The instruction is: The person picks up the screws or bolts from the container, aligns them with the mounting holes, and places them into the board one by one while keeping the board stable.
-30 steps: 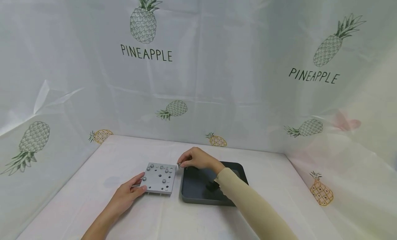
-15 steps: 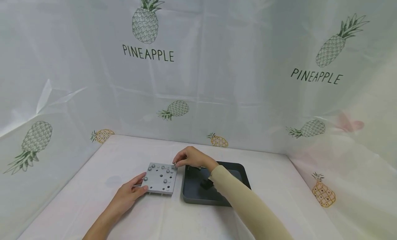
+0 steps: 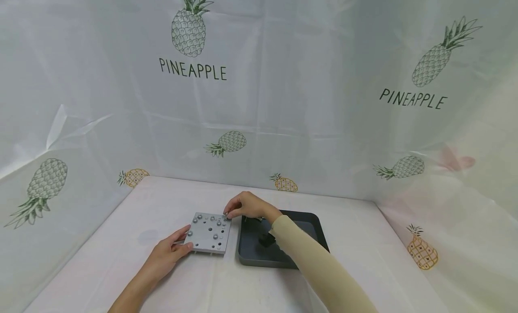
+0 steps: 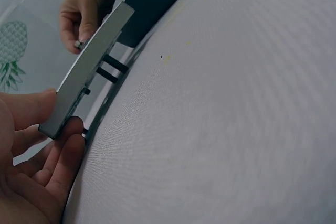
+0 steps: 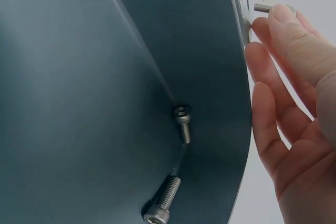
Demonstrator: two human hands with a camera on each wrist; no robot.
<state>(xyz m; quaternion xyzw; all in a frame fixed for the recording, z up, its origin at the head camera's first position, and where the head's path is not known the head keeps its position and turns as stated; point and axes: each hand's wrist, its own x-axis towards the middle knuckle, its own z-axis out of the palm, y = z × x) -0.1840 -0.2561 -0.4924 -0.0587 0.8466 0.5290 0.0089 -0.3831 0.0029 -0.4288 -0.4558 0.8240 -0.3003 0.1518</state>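
A light grey metal plate (image 3: 204, 237), dotted with holes and several socket-head bolts, stands raised over the table. My left hand (image 3: 165, 253) grips its left side, thumb on top; in the left wrist view the fingers (image 4: 65, 163) are underneath, and bolt shanks (image 4: 112, 67) stick out below. At the plate's far right corner, my right hand (image 3: 252, 205) pinches a small bolt (image 5: 262, 8) between thumb and fingertips. The bolt's shank points toward the plate, its tip right at the surface; its head is mostly hidden by the fingers.
Close to the plate's right side sits a dark shallow tray (image 3: 263, 261), with the right forearm across it. Inside lie loose bolts, a shorter one (image 5: 182, 121) and a longer one (image 5: 165, 200). A pineapple-print sheet (image 3: 259, 101) hangs behind the table.
My right hand has moved left with the bolt, from the gap between tray and plate to the plate's far right corner. The left hand keeps its grip on the plate.
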